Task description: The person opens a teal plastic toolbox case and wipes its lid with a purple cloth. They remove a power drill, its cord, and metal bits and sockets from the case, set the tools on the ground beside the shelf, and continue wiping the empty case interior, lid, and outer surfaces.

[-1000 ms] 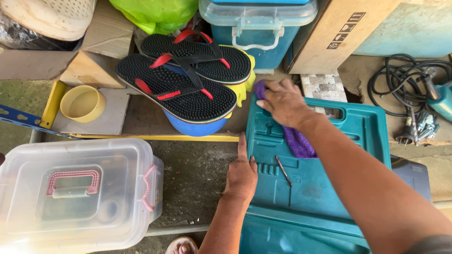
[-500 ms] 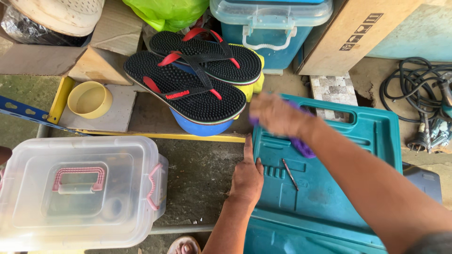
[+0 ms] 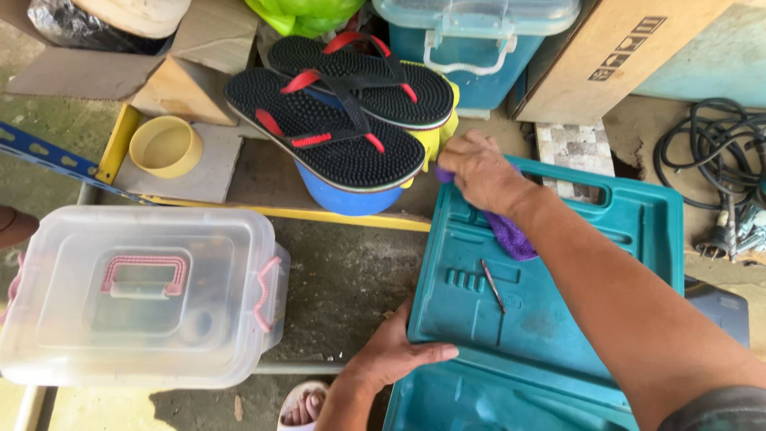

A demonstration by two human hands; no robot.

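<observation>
The biggest thing by the hands is the teal tool case [image 3: 558,319], lying open on the ground with its lid side flat and its bumpy moulded inside facing up. Next to it on the left sits a clear plastic box [image 3: 144,295] with a pink handle on its lid (you can see a little through the lid, but not what is inside). Above that, a pair of black flip-flops [image 3: 343,112] with red straps rests on top of a blue bowl [image 3: 343,199]. At the top stands a blue storage bin [image 3: 479,48] with a pale lid, and a brown cardboard box [image 3: 606,56] leans beside it. A black cable [image 3: 718,152] lies coiled on the floor at the far right. A small yellow cup [image 3: 166,147] sits on a grey tile at the left. The right hand [image 3: 479,172] is closed around a purple cloth [image 3: 511,231] and presses it down on the top left corner of the case; most of the cloth is tucked under the hand and wrist. The left hand [image 3: 399,351] grips the near left edge of the case, with the thumb lying on top and the fingers under the rim. A thin metal bit [image 3: 492,285] lies loose in the case, between the two hands.
</observation>
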